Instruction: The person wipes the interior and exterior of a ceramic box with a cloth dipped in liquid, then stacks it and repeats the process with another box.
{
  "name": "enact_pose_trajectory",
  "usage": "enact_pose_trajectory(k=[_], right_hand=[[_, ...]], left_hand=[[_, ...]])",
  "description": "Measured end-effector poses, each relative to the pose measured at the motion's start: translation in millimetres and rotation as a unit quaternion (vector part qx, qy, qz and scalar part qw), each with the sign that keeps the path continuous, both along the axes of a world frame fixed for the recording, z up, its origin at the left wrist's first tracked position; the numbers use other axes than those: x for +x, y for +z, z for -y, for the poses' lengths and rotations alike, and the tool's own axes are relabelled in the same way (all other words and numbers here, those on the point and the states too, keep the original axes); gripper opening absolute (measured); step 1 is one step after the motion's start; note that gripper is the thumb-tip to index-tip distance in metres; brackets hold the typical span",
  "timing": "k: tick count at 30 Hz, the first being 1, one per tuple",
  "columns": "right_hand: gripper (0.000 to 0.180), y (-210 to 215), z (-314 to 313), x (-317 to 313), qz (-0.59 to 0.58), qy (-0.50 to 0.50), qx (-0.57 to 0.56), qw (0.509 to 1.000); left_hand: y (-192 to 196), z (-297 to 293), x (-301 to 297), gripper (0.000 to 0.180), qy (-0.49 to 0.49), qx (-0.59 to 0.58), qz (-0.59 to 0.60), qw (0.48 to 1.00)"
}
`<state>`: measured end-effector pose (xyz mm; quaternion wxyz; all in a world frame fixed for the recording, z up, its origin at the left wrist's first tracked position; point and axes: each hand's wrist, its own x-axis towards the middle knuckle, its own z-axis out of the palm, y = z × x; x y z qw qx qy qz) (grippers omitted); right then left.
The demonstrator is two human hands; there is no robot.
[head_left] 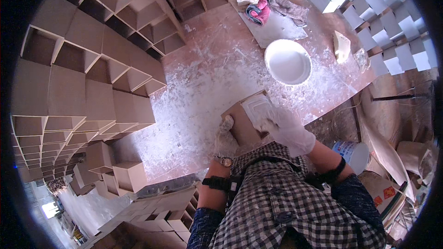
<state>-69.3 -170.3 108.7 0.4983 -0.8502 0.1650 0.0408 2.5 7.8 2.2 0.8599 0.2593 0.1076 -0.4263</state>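
A small brown cardboard box [241, 124] is tilted against my front at the table's near edge. My left hand [226, 139], in a knitted glove dusted white, grips its left side with the thumb on top. Wet-looking white coating [256, 107] covers its right face. My right hand [295, 136], in a white glove, is at that coated face, smeared by motion. A tan-grey tip shows at its fingers, too blurred to name. Beyond the box stands a round white basin [288, 62] holding white liquid or paste.
Brown open boxes [67, 90] are stacked high on the left, white ones [392, 32] at the far right. Rags [263, 9] lie on a board [273, 36] at the back. A white chunk [341, 47] sits near the white boxes. A bucket [351, 156] stands beside my right arm.
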Motion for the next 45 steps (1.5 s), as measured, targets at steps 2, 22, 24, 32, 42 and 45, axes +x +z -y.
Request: enact_pose_trajectory(k=[2,22,24,32,42,45], right_hand=[[0.012,-2.5,13.0,-14.5,0.145,0.159,0.006,0.976],[0.014,-11.4,-28.5,51.9,0.068,-0.219,0.126,0.965],[0.016,0.7,-29.5,51.8,0.07,-0.201,0.143,0.967],[0.015,-10.9,1.4,20.1,0.215,0.202,0.062,0.953],[0.024,-10.4,15.5,14.0,0.245,0.33,-0.05,0.91],[0.023,-12.7,21.1,15.7,0.193,0.334,-0.078,0.919]], left_hand=[[7.1,1.1,-0.5,0.069,0.018,0.016,-0.029,0.999],[14.6,1.4,8.1,0.072,-0.047,0.06,0.051,0.996],[17.0,-1.4,8.5,0.068,-0.07,0.061,0.039,0.995],[12.1,-2.8,7.2,0.07,0.034,0.08,0.024,0.996],[-8.4,-8.0,13.8,0.068,-0.001,0.054,-0.011,0.998],[10.4,-7.5,13.4,0.069,-0.011,0.046,-0.017,0.999]])
